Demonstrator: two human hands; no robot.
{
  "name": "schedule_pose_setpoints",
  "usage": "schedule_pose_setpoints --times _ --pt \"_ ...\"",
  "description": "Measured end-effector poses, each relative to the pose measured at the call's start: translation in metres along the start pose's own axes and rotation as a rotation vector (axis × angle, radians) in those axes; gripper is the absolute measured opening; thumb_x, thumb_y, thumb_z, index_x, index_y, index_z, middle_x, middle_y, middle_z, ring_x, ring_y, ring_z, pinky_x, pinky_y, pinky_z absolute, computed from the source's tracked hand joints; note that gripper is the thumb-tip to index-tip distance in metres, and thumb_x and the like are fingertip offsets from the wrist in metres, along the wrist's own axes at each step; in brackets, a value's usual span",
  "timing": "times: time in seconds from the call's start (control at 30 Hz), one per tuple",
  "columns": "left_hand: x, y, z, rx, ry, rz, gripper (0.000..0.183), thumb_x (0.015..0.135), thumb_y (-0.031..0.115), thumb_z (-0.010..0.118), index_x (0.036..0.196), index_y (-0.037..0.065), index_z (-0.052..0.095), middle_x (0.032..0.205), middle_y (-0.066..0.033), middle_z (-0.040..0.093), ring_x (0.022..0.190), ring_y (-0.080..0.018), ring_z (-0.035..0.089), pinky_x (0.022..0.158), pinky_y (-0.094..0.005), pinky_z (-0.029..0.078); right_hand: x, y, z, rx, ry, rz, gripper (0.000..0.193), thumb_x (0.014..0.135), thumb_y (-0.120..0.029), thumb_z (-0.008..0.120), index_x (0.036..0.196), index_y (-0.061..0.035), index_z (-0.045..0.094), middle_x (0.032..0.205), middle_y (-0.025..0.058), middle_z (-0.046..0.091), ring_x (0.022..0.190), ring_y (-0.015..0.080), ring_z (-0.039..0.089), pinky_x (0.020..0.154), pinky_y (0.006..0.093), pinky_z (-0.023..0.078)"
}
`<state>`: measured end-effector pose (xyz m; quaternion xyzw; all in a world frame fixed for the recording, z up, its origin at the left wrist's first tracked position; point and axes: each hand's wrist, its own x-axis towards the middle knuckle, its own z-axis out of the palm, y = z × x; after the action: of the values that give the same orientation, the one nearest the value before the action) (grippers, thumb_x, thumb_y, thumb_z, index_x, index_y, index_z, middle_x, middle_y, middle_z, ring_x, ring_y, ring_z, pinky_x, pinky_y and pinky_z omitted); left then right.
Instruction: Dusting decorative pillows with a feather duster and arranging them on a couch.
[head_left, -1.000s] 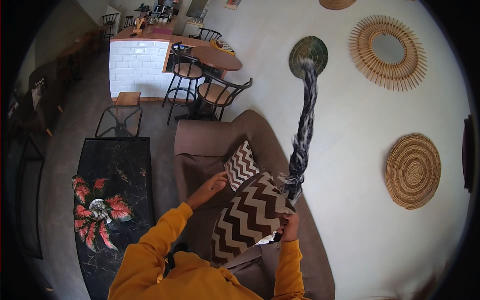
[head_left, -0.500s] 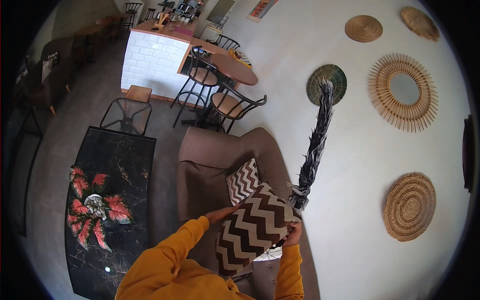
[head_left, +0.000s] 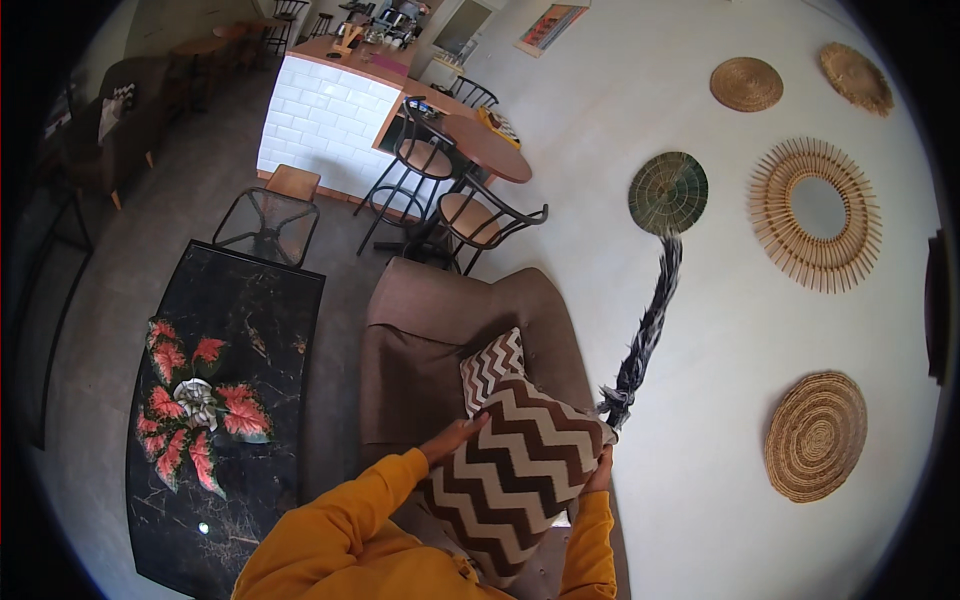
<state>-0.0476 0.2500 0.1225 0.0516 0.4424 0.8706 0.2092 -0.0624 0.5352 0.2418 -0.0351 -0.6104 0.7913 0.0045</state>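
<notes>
A large zigzag-patterned cushion (head_left: pixel 530 455) in brown, dark brown and beige is held up over the sofa (head_left: pixel 415 350). My left hand (head_left: pixel 452 440) grips its left edge, fingers closed at the border. At its right corner is my right hand (head_left: pixel 600 470), closed, its fingers mostly hidden behind the cushion. A black-and-grey feather duster (head_left: pixel 645 335) rises from that hand, pointing up along the wall; its handle is hidden. Behind the large cushion, a smaller zigzag cushion (head_left: pixel 492 368) leans against the sofa's backrest.
On the left stands a black marble-look table (head_left: pixel 225 290) bearing a red-leaved plant (head_left: pixel 195 405). Beyond the sofa are bar chairs (head_left: pixel 475 215), a round table (head_left: pixel 485 148) and a white-tiled counter (head_left: pixel 320 120). Woven discs (head_left: pixel 815 437) and a rattan-framed mirror (head_left: pixel 820 208) hang on the right wall.
The large cushion has turned so more of its patterned face shows. The duster's tip has dropped lower in view, and my right hand sits slightly further right. The whole view has shifted a little.
</notes>
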Motion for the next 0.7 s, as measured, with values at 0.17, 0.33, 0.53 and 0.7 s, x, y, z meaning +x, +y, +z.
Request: schedule_pose_setpoints --times 0.17,0.33,0.53,0.7 --pt "-0.01 -0.021 0.025 0.148 0.239 0.117 0.071 0.083 0.064 0.047 0.106 -0.002 0.06 0.096 -0.0116 0.063 0.09 -0.018 0.058 0.083 -0.0306 0.044 0.02 0.018 -0.047 -0.123 -0.047 -0.028 0.046 0.091 -0.042 0.04 0.115 -0.0041 0.051 0.109 0.0091 0.058 0.095 0.0197 0.059 0.08 0.032 0.05" --pt "-0.005 -0.03 0.011 0.182 0.316 0.137 0.075 0.081 0.066 0.047 0.101 -0.005 0.06 0.091 -0.0163 0.063 0.089 -0.0195 0.059 0.079 -0.0333 0.045 0.022 0.019 -0.026 -0.33 -0.013 -0.066 0.044 0.092 -0.041 0.042 0.107 -0.002 0.056 0.098 0.0097 0.061 0.083 0.0188 0.061 0.07 0.0317 0.051" --pt "-0.003 -0.001 0.017 0.3 0.54 0.369 0.075 0.081 0.062 0.05 0.084 -0.012 0.059 0.081 -0.0267 0.062 0.085 -0.0384 0.062 0.071 -0.0417 0.046 0.024 0.008 -0.019 -0.654 0.186 -0.002 0.041 0.092 -0.042 0.043 0.077 -0.0065 0.054 0.06 0.0024 0.053 0.042 0.0128 0.047 0.034 0.0272 0.033" --pt "0.02 0.014 0.0 0.383 0.755 0.439 0.071 0.081 0.059 0.053 0.08 -0.012 0.059 0.078 -0.0278 0.061 0.083 -0.0353 0.063 0.068 -0.0406 0.045 0.008 -0.01 0.011 -0.524 0.333 -0.216 0.041 0.095 -0.043 0.038 0.068 -0.0115 0.04 0.049 -0.0021 0.033 0.033 0.0084 0.031 0.029 0.025 0.023"
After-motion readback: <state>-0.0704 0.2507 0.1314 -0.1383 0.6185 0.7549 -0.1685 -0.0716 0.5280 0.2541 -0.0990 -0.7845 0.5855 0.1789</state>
